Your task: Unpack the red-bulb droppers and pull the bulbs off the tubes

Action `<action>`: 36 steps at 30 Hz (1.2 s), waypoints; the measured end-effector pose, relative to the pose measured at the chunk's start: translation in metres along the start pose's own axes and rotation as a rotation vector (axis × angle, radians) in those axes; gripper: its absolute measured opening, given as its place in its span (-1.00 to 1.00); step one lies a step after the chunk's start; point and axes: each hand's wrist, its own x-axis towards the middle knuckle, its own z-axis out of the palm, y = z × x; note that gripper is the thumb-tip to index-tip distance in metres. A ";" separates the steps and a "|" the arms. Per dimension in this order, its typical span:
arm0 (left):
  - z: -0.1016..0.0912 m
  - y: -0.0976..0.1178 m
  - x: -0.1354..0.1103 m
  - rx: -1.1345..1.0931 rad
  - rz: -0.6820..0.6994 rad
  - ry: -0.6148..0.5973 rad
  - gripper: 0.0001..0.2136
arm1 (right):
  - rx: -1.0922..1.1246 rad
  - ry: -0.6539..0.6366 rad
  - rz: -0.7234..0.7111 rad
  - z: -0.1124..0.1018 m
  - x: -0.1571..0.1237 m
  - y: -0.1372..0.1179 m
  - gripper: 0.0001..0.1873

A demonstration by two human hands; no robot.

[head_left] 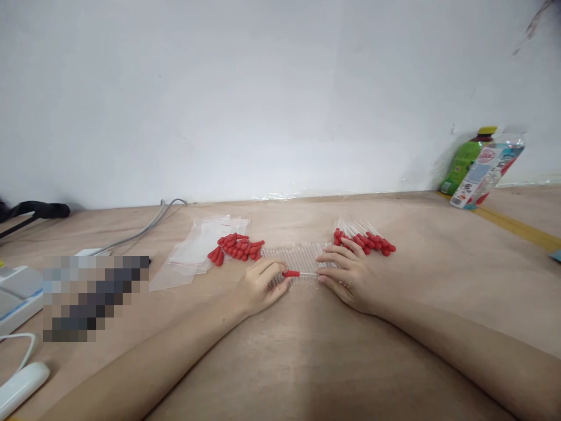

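Observation:
My left hand [265,285] pinches a red rubber bulb [291,273] between thumb and fingers. The bulb sits at one end of a thin clear dropper tube [308,275], and my right hand [346,275] grips that tube's other end. Under and behind both hands lies a row of loose clear tubes [295,256], side by side. Left of the row is a pile of loose red bulbs [239,247]. Beyond my right fingers, several droppers with red bulbs [372,242] lie together, their clear tubes pointing to the wall.
Clear plastic bags [188,254] lie under and beside the bulb pile. Two bottles, one green [467,158] and one clear with a label [486,169], stand at the back right. A grey cable [135,234], a power strip [20,298] and a blurred-out item [96,298] are on the left.

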 end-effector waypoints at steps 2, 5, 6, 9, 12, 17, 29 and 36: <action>0.001 0.003 0.004 0.036 -0.017 -0.014 -0.75 | 0.015 0.014 0.000 0.001 0.000 0.000 -0.86; 0.002 0.007 0.011 0.081 -0.011 -0.100 -0.69 | 0.025 0.052 -0.013 0.002 -0.001 0.001 -0.87; 0.003 0.008 0.012 0.084 0.004 -0.118 -0.75 | 0.023 0.066 -0.017 0.002 -0.001 0.001 -0.88; 0.005 0.007 0.015 0.068 0.041 -0.106 -0.87 | 0.010 0.070 -0.016 0.001 0.000 0.000 -0.88; 0.007 0.005 0.014 0.047 0.062 -0.063 -0.88 | 0.003 0.037 -0.011 0.000 0.002 -0.003 -0.84; 0.006 0.007 0.013 0.043 0.107 -0.042 -0.89 | 0.035 0.002 -0.071 0.003 0.005 -0.007 -0.74; -0.002 0.011 0.012 0.162 0.144 -0.201 -0.86 | 0.197 0.070 -0.173 0.009 -0.002 -0.004 -0.79; -0.004 0.012 0.011 0.178 0.162 -0.191 -0.86 | 0.204 0.119 -0.204 0.012 -0.009 -0.003 -0.68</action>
